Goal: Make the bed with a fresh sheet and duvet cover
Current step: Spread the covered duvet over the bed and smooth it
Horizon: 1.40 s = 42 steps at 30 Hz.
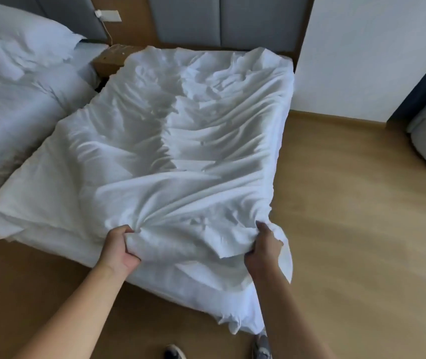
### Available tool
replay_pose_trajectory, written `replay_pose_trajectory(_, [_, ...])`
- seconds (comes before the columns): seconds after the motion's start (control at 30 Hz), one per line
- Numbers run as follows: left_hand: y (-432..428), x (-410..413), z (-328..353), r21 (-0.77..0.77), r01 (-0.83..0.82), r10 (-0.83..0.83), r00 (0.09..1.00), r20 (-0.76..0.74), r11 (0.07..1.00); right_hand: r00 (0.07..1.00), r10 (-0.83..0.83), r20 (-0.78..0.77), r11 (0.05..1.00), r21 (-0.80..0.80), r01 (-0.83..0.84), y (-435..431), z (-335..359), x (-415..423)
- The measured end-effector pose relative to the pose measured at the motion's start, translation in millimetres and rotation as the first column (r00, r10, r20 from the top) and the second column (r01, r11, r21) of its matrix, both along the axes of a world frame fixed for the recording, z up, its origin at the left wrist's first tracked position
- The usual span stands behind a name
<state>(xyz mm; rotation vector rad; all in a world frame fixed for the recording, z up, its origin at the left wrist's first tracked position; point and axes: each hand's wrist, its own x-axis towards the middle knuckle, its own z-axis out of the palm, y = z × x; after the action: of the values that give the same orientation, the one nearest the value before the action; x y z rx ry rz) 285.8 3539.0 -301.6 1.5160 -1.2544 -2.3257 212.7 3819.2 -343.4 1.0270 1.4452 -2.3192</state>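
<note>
Left hand (118, 246) and right hand (262, 248) each clutch the white cover's (180, 130) foot edge, fingers curled into it. It lies rumpled up to the headboard (186, 19). Pulling evenly, low and taut, should flatten the creases.

No text, label or number can be read anywhere.

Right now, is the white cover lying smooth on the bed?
No, the white cover is wrinkled, bunched where the left hand and right hand grip it.

pale wood floor (349, 229), white wall (367, 53), grey padded headboard panels (219, 19), a wooden nightstand (106, 59) below them.
</note>
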Motion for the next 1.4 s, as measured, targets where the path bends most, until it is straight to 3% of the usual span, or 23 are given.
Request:
replay_pose_trajectory(0.07, [7, 7, -11, 0.026, -0.034, 0.035, 0.998, -0.048, 0.999, 0.994, 0.052, -0.101, 0.935, 0.356, -0.012, 10, 11, 5])
replay_pose_trajectory(0.1, [15, 16, -24, 0.032, -0.056, 0.058, 0.997, -0.056, 0.998, 0.991, 0.126, -0.039, 0.846, 0.525, -0.087, 14, 5, 22])
replay_pose_trajectory(0.17, [35, 32, -50, 0.067, -0.100, 0.105, 0.991, -0.087, 0.993, 0.968, 0.189, 0.163, 0.714, 0.654, -0.250, 9, -17, 58])
replay_pose_trajectory(0.2, [52, 43, -70, 0.110, -0.090, 0.099, 0.992, -0.082, 0.990, 0.941, 0.208, 0.268, 0.684, 0.648, -0.335, 7, -31, 74])
replay_pose_trajectory(0.27, [95, 69, -115, 0.272, 0.027, -0.024, 1.000, -0.016, 0.962, 0.917, 0.202, 0.344, 0.781, 0.509, -0.363, 4, -57, 104])
replay_pose_trajectory(0.37, [156, 94, -157, 0.532, 0.258, -0.215, 0.966, -0.143, 0.806, 0.906, 0.173, 0.387, 0.872, 0.367, -0.324, 7, -88, 137])
replay_pose_trajectory(0.5, [165, 88, -183, 0.465, 0.160, -0.156, 0.987, -0.048, 0.871, 0.827, 0.197, 0.527, 0.928, 0.172, -0.330, 11, -113, 145])
replay_pose_trajectory(0.57, [156, 103, -198, 0.435, 0.082, -0.122, 0.990, 0.066, 0.897, 0.685, 0.351, 0.638, 0.909, -0.056, -0.413, 14, -119, 150])
replay_pose_trajectory(0.63, [149, 121, -214, 0.269, -0.005, -0.076, 0.954, 0.289, 0.963, 0.435, 0.589, 0.681, 0.751, -0.263, -0.605, 23, -120, 152])
replay_pose_trajectory(0.67, [148, 122, -219, 0.145, 0.001, -0.063, 0.902, 0.426, 0.989, 0.312, 0.646, 0.696, 0.623, -0.246, -0.743, 29, -119, 146])
replay_pose_trajectory(0.7, [149, 118, -220, 0.048, 0.059, -0.076, 0.835, 0.545, 0.997, 0.267, 0.632, 0.728, 0.486, -0.103, -0.868, 34, -121, 135])
replay_pose_trajectory(0.77, [159, 89, -215, -0.103, 0.209, -0.081, 0.716, 0.693, 0.972, 0.389, 0.555, 0.735, 0.216, 0.324, -0.921, 44, -131, 96])
replay_pose_trajectory(0.8, [167, 67, -211, -0.283, 0.302, -0.013, 0.704, 0.710, 0.910, 0.482, 0.563, 0.672, 0.168, 0.478, -0.862, 47, -138, 69])
replay_pose_trajectory(0.83, [176, 40, -205, -0.500, 0.402, 0.030, 0.757, 0.653, 0.767, 0.567, 0.586, 0.579, 0.190, 0.582, -0.791, 47, -145, 40])
replay_pose_trajectory(0.9, [200, -25, -203, -0.736, 0.570, -0.194, 0.820, 0.539, 0.366, 0.696, 0.600, 0.394, 0.240, 0.742, -0.626, 51, -168, -33])
replay_pose_trajectory(0.97, [223, -92, -224, -0.661, 0.743, -0.492, 0.616, 0.615, 0.105, 0.824, 0.524, 0.214, 0.334, 0.839, -0.430, 63, -199, -119])
replay_pose_trajectory(1.03, [235, -137, -261, -0.424, 0.906, -0.562, 0.338, 0.755, -0.024, 0.920, 0.361, 0.156, 0.528, 0.779, -0.339, 86, -232, -208])
replay_pose_trajectory(1.1, [236, -162, -307, -0.290, 0.957, -0.525, 0.244, 0.815, -0.006, 0.916, 0.307, 0.259, 0.764, 0.507, -0.399, 108, -270, -294])
replay_pose_trajectory(1.13, [234, -171, -325, -0.259, 0.966, -0.501, 0.229, 0.835, 0.011, 0.869, 0.368, 0.332, 0.825, 0.315, -0.470, 116, -288, -326])
replay_pose_trajectory(1.2, [225, -190, -353, -0.217, 0.976, -0.435, 0.207, 0.876, 0.029, 0.745, 0.546, 0.383, 0.794, 0.046, -0.606, 125, -321, -371])
replay_pose_trajectory(1.3, [216, -207, -368, -0.180, 0.984, -0.407, 0.161, 0.899, -0.007, 0.591, 0.736, 0.329, 0.659, -0.152, -0.737, 132, -350, -391])
replay_pose_trajectory(1.37, [211, -211, -357, -0.240, 0.971, -0.434, 0.219, 0.874, 0.007, 0.592, 0.740, 0.320, 0.655, -0.141, -0.743, 137, -343, -387])
replay_pose_trajectory(1.4, [208, -210, -348, -0.296, 0.953, -0.447, 0.291, 0.846, 0.062, 0.644, 0.692, 0.325, 0.695, -0.063, -0.716, 144, -338, -384])
